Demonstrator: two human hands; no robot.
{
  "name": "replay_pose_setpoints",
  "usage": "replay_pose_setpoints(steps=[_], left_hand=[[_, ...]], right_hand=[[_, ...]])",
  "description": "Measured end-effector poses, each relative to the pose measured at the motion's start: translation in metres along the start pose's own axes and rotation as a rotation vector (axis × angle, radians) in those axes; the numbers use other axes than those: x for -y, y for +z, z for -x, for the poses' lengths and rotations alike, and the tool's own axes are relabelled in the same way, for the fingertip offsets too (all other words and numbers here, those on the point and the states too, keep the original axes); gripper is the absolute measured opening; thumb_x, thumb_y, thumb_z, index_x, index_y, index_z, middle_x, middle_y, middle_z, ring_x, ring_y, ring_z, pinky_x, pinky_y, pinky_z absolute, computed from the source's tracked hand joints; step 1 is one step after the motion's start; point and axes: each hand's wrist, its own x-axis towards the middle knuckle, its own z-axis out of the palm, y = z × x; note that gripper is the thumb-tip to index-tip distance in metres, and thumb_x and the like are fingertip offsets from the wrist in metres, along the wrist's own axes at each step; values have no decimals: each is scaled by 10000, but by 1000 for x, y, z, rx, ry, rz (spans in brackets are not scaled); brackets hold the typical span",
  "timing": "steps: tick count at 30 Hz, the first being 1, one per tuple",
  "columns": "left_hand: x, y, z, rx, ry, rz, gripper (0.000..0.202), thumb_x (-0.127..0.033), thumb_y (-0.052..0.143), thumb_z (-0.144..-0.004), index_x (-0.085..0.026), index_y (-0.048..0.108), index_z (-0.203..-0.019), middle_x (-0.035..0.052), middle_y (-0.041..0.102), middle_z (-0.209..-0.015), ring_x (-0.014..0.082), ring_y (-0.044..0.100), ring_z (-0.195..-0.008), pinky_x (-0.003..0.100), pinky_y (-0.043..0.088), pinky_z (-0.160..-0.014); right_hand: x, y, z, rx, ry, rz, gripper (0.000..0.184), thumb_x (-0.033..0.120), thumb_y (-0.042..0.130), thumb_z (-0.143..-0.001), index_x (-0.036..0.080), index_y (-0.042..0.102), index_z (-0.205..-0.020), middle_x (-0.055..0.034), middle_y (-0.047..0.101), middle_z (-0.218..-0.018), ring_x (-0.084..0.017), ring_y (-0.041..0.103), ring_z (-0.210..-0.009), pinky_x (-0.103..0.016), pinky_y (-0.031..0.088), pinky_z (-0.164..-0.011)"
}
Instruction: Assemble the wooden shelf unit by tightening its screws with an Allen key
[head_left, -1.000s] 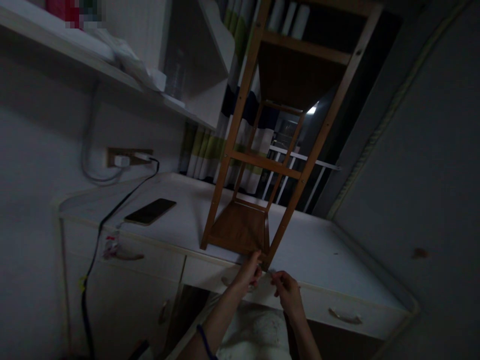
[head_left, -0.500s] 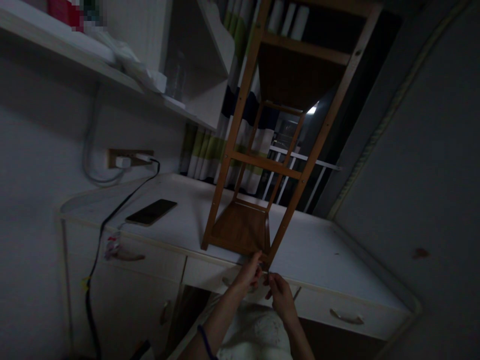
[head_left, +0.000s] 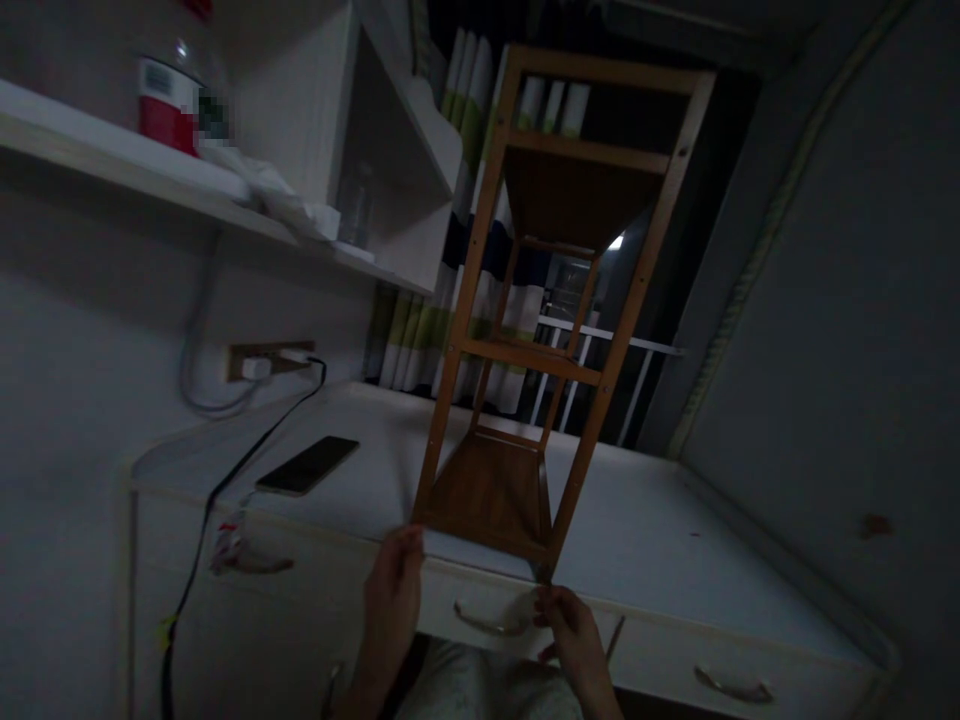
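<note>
A tall brown wooden shelf rack [head_left: 491, 495] stands on the white desk, leaning slightly in view, with a lower board and an upper board. My left hand [head_left: 394, 590] is at the foot of its left front leg, fingers drawn together and covering the leg's end. Just below the right front leg is my right hand [head_left: 570, 630], its thumb and fingertips pinched. Whatever lies between those fingertips is too dark and small to make out. The foot of the right leg reaches the desk's front edge.
On the white desk [head_left: 637, 540] a phone [head_left: 307, 465] lies left of the rack. A black cable [head_left: 247, 455] runs from a wall socket [head_left: 270, 360] over the desk edge. A shelf [head_left: 112, 150] with a bottle [head_left: 166, 100] juts out at upper left. Curtains [head_left: 405, 340] hang behind.
My left hand has moved left, from the rack's right front leg to its left one. My right hand stays by the right leg. The camera view has tilted upward somewhat.
</note>
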Motion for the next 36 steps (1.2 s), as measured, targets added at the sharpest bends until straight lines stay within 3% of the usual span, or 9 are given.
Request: replay_pose_setpoints(steps=[3, 6, 12, 14, 17, 20, 26, 32, 36], left_hand=[[0, -19, -22, -81, 26, -6, 340, -494, 477, -689, -190, 512, -838, -4, 540, -707, 127, 496, -587, 231, 414, -536], [6, -15, -14, 57, -8, -46, 354, -524, 469, -676, -188, 529, -769, -15, 531, -632, 128, 490, -563, 234, 410, -536], [18, 39, 47, 559, -357, 2, 516, -595, 373, -684, -172, 542, -928, 51, 592, -824, 133, 530, -550, 237, 401, -461], [16, 57, 58, 644, -413, 0, 511, -591, 349, -705, -197, 523, -981, 64, 595, -900, 142, 550, -570, 231, 393, -438], [13, 75, 61, 702, -380, -15, 457, -575, 355, -713, -220, 545, -929, 63, 610, -923, 154, 564, -584, 225, 390, -412], [16, 84, 58, 729, -311, -25, 397, -544, 370, -717, -213, 560, -829, 50, 621, -816, 152, 556, -563, 214, 380, -391], [26, 90, 53, 650, -223, -2, 327, -501, 350, -737, -192, 455, -707, -13, 513, -631, 110, 489, -422, 210, 351, -370], [0, 93, 40, 603, -50, -100, 302, -464, 363, -773, -194, 488, -723, -18, 524, -595, 118, 499, -457, 221, 377, -472], [-19, 98, 37, 600, 57, -130, 293, -438, 386, -783, -195, 541, -731, 10, 579, -653, 144, 544, -584, 233, 395, -579]], right_hand=[[4, 6, 1, -5, -11, -2, 495, 611, 485, -647, 142, 569, -782, -88, 592, -761, -182, 578, -671, -198, 437, -345], [9, 13, 0, -7, -29, 11, 546, 646, 470, -628, 127, 575, -763, -103, 598, -774, -177, 581, -638, -192, 423, -311], [13, 16, -3, -16, -61, 36, 514, 621, 440, -666, 127, 561, -740, -76, 590, -707, -139, 569, -521, -164, 368, -260], [15, 14, -3, -11, -63, 54, 508, 617, 434, -675, 129, 564, -733, -66, 590, -676, -128, 555, -481, -156, 333, -248], [18, 12, -4, -31, -106, 80, 496, 612, 433, -684, 135, 568, -666, -62, 596, -629, -120, 533, -453, -174, 355, -291], [19, 12, -5, -43, -174, 106, 492, 593, 401, -722, 139, 567, -631, -58, 599, -598, -117, 528, -459, -204, 418, -396], [23, 10, 0, -67, -218, 292, 433, 509, 347, -791, 154, 570, -681, -64, 604, -630, -154, 554, -544, -231, 402, -472], [45, 8, 20, -309, -379, 908, 202, 282, 359, -836, 178, 532, -820, -75, 597, -788, -180, 584, -672, -245, 380, -532], [55, 11, 17, -337, -441, 991, 171, 211, 350, -842, 191, 508, -902, -63, 591, -808, -173, 586, -677, -236, 358, -494]])
